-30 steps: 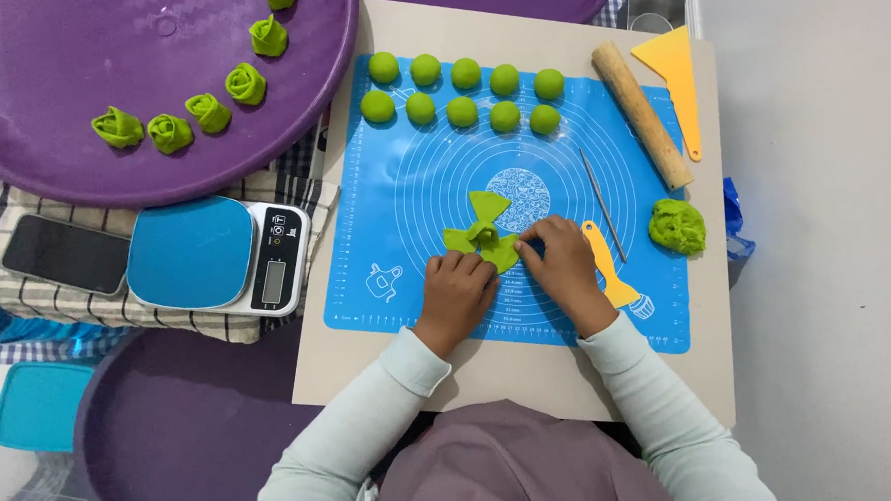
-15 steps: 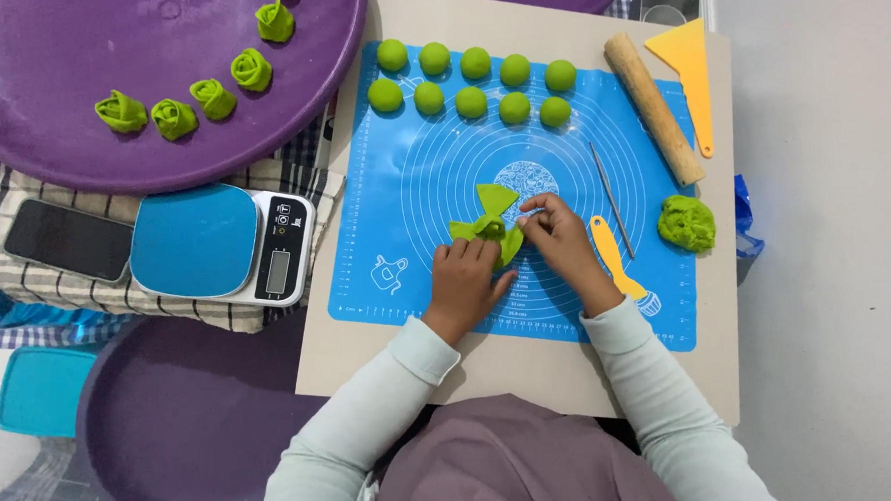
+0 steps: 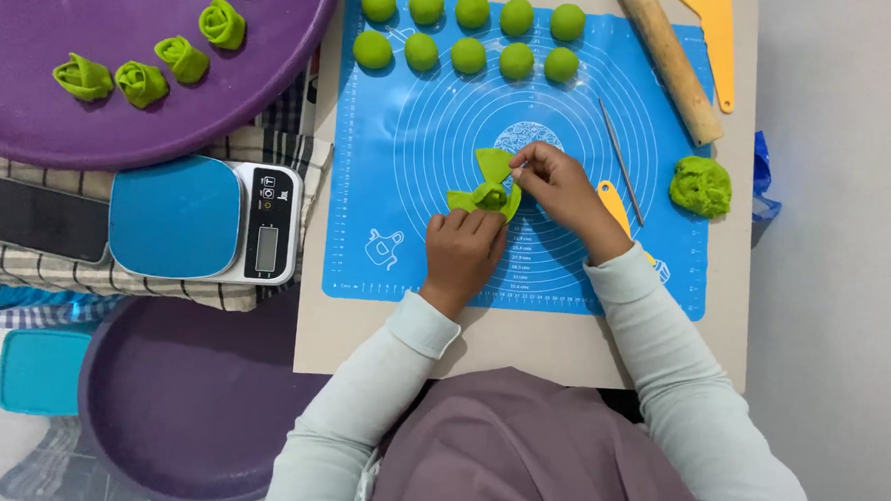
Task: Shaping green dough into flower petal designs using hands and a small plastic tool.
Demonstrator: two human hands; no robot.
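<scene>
Long pale mint sleeves with ribbed cuffs, mauve-grey head covering, bare hands

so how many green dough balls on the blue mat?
9. Five sit in a back row along the mat's far edge; four in a row just in front. None look hidden.

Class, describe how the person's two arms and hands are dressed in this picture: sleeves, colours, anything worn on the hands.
Both arms wear long, pale mint-grey sleeves with ribbed cuffs ending at the wrists. The left hand and right hand are bare: no gloves, and no ring, watch or bracelet shows. A mauve garment covers the body between the arms.
</scene>
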